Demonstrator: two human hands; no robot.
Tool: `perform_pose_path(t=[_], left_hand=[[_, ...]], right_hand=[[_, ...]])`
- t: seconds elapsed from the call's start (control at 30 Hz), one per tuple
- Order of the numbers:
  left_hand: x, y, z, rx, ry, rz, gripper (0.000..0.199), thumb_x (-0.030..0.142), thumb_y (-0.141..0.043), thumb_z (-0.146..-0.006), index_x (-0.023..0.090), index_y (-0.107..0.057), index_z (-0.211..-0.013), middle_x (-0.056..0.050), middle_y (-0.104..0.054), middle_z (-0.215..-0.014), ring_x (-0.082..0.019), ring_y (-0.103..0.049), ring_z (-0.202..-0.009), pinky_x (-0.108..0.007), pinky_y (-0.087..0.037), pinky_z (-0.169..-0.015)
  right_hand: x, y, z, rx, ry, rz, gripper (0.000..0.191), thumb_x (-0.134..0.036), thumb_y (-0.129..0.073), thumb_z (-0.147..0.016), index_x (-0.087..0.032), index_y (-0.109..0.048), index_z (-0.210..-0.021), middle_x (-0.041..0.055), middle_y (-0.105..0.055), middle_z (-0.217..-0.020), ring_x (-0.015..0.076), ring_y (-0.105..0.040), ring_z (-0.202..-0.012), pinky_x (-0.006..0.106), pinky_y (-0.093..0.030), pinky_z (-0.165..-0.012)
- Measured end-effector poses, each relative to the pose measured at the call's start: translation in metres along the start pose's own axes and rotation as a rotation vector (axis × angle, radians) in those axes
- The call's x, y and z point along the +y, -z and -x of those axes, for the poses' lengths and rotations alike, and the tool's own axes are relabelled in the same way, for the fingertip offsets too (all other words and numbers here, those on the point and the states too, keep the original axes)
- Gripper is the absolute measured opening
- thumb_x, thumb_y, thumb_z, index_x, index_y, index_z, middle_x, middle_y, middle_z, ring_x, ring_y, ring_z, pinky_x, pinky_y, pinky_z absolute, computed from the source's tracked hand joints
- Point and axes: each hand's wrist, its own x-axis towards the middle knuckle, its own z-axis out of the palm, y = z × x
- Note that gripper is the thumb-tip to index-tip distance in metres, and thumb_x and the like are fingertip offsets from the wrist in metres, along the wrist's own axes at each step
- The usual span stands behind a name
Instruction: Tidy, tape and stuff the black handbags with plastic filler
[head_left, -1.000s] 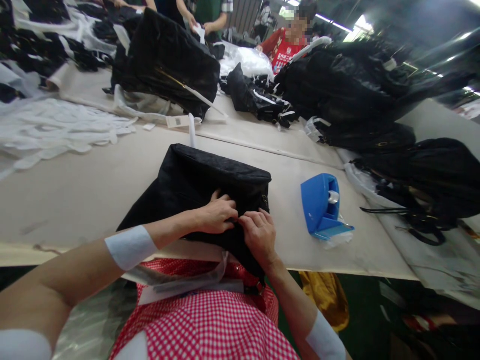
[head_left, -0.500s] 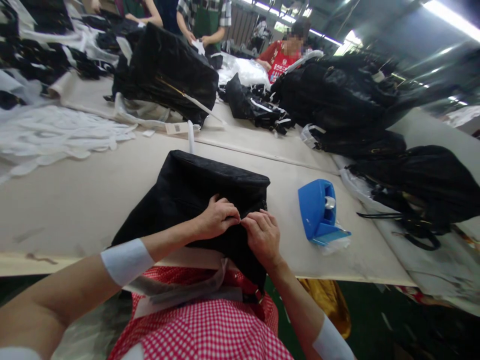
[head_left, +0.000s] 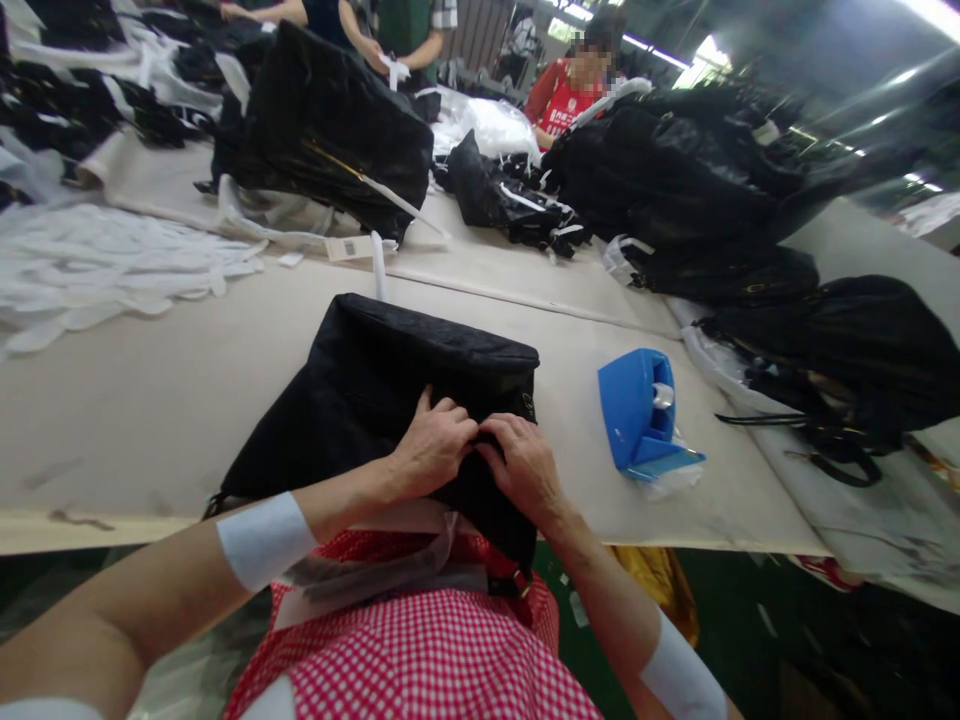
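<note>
A black bag (head_left: 375,370) lies across the front edge of the table, its lower part hanging toward my checked apron. On its front side, my left hand (head_left: 439,440) and my right hand (head_left: 521,465) meet fingertip to fingertip. Both hands have their fingers pinched together at the bag's fabric; whatever small part lies between them is hidden. A white strip (head_left: 378,265) stands up behind the bag. To the right of the hands sits a blue tape dispenser (head_left: 630,410).
White strips (head_left: 112,265) are piled on the left of the table (head_left: 150,400). Another black bag (head_left: 337,120) stands farther back. Heaped black bags (head_left: 675,180) fill the right rear, with more (head_left: 862,350) at the right. Several people stand across the table.
The camera view has shifted slightly. My right hand's thumb and fingers have changed their position at the fabric, and both hands remain close together on the bag.
</note>
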Motion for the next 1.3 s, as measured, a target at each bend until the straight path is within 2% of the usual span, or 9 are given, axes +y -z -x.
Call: perform_pose_path(t=[0.1, 0.3, 0.4, 0.57, 0.67, 0.73, 1.0, 1.17, 1.3], left_hand=[[-0.002, -0.004, 0.007, 0.000, -0.046, -0.035, 0.022, 0.011, -0.052, -0.090, 0.020, -0.070, -0.097, -0.006, -0.067, -0.094, -0.026, -0.055, -0.101, -0.069, -0.021, -0.115], [-0.010, -0.007, 0.006, -0.066, -0.145, -0.052, 0.038, -0.003, -0.047, -0.079, 0.022, -0.073, -0.092, -0.007, -0.066, -0.094, -0.026, -0.053, -0.105, -0.069, -0.013, -0.117], [-0.012, -0.003, 0.005, -0.068, -0.157, -0.065, 0.039, -0.003, -0.045, -0.081, 0.022, -0.072, -0.094, -0.006, -0.066, -0.094, -0.026, -0.053, -0.107, -0.068, -0.015, -0.118], [-0.016, -0.004, 0.013, 0.118, -0.234, -0.131, 0.034, 0.005, -0.044, -0.091, 0.024, -0.072, -0.096, -0.005, -0.067, -0.099, -0.024, -0.052, -0.115, -0.064, -0.009, -0.122], [-0.016, -0.004, 0.018, 0.185, -0.276, -0.198, 0.029, 0.010, -0.046, -0.095, 0.024, -0.072, -0.097, -0.005, -0.067, -0.102, -0.024, -0.052, -0.116, -0.062, -0.007, -0.123], [-0.015, -0.002, 0.018, 0.211, -0.294, -0.223, 0.028, 0.013, -0.047, -0.096, 0.024, -0.072, -0.097, -0.005, -0.067, -0.102, -0.024, -0.052, -0.115, -0.060, -0.008, -0.123], [-0.010, -0.004, 0.015, 0.177, -0.235, -0.279, 0.032, 0.009, -0.043, -0.095, 0.022, -0.072, -0.101, -0.007, -0.067, -0.100, -0.026, -0.053, -0.115, -0.063, -0.015, -0.123], [-0.015, -0.011, 0.021, 0.234, -0.251, -0.349, 0.033, 0.012, -0.048, -0.096, 0.022, -0.070, -0.118, -0.008, -0.067, -0.107, -0.027, -0.055, -0.115, -0.068, -0.016, -0.121], [-0.017, -0.005, 0.017, 0.213, -0.283, -0.339, 0.031, 0.013, -0.049, -0.096, 0.021, -0.072, -0.115, -0.009, -0.066, -0.106, -0.028, -0.053, -0.117, -0.070, -0.015, -0.121]], right_hand=[[0.007, 0.007, 0.004, -0.122, -0.027, 0.040, 0.040, -0.033, -0.068, -0.089, -0.016, -0.060, -0.125, 0.0112, -0.068, -0.115, 0.0264, -0.061, -0.102, 0.041, -0.047, -0.093], [0.010, 0.008, 0.017, -0.166, 0.024, 0.058, 0.017, -0.015, -0.055, -0.095, -0.019, -0.068, -0.105, 0.0049, -0.068, -0.088, 0.0188, -0.060, -0.078, 0.032, -0.047, -0.074], [0.007, 0.009, 0.016, -0.131, -0.009, 0.012, 0.019, -0.019, -0.057, -0.095, -0.020, -0.070, -0.109, 0.0078, -0.068, -0.103, 0.0197, -0.062, -0.089, 0.032, -0.051, -0.079], [0.010, 0.011, -0.009, -0.091, 0.029, 0.046, 0.034, -0.013, -0.051, -0.097, -0.026, -0.067, -0.124, 0.0072, -0.060, -0.136, 0.0176, -0.062, -0.099, 0.029, -0.053, -0.086], [0.018, 0.012, -0.028, -0.311, 0.216, 0.077, 0.023, -0.013, -0.052, -0.098, -0.023, -0.071, -0.105, 0.0045, -0.069, -0.110, 0.0162, -0.061, -0.087, 0.027, -0.051, -0.076], [0.021, 0.013, -0.034, -0.357, 0.280, 0.096, 0.021, -0.012, -0.051, -0.099, -0.019, -0.070, -0.095, 0.0042, -0.068, -0.094, 0.0164, -0.059, -0.081, 0.026, -0.049, -0.070], [0.011, -0.004, -0.014, 0.114, 0.162, 0.094, 0.029, -0.013, -0.040, -0.102, -0.016, -0.067, -0.091, 0.0081, -0.066, -0.096, 0.0186, -0.055, -0.085, 0.028, -0.048, -0.077], [0.013, -0.007, -0.014, 0.039, -0.021, -0.131, 0.023, -0.011, -0.043, -0.101, -0.018, -0.064, -0.094, 0.0059, -0.063, -0.095, 0.0166, -0.058, -0.088, 0.026, -0.049, -0.081], [0.015, 0.000, -0.022, -0.081, -0.075, -0.212, 0.019, -0.011, -0.046, -0.099, -0.017, -0.063, -0.093, 0.0063, -0.062, -0.093, 0.0167, -0.057, -0.084, 0.026, -0.047, -0.077]])
